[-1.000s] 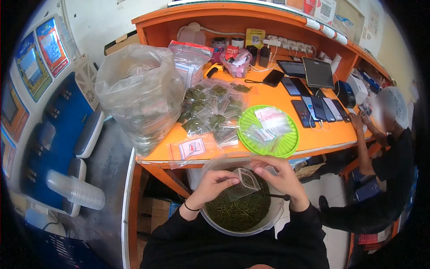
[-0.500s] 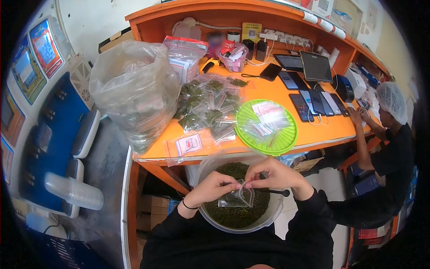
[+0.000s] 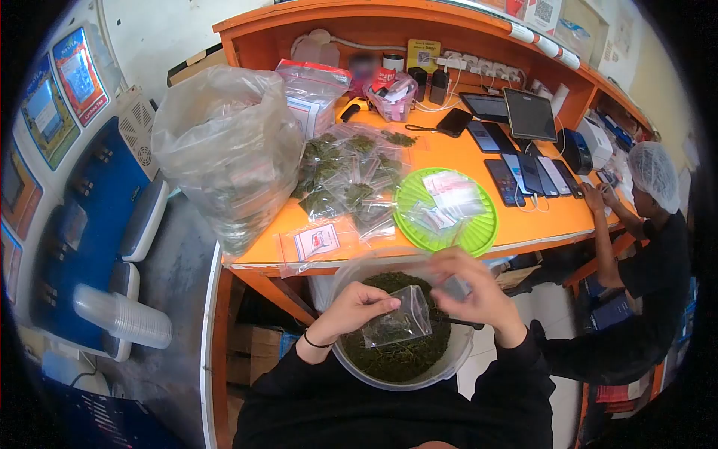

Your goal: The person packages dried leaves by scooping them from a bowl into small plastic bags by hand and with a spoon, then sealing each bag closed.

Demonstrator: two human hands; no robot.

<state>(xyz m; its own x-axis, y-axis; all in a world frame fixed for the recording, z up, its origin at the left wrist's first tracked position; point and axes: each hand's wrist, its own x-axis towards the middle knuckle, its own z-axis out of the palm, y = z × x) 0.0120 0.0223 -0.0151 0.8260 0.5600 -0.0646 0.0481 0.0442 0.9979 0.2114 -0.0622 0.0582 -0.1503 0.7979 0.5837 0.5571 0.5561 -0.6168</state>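
Observation:
My left hand pinches a small clear zip bag between thumb and fingers, near its upper edge. The bag hangs tilted over a translucent tub of dark green dried, crumbled leaf. My right hand is raised at the tub's right side, apart from the bag. It is blurred by motion, with a gap between thumb and fingers and nothing clear in it. A black handle juts out under the right wrist, partly hidden.
On the orange table lie several filled zip bags, a green lid with packets on it, and phones. A large plastic sack stands left. A co-worker in a hairnet sits at right, hands on the table.
My right hand has let go of the zip bag and moved up and right. The bag, now in my left hand alone, faces the camera more flatly.

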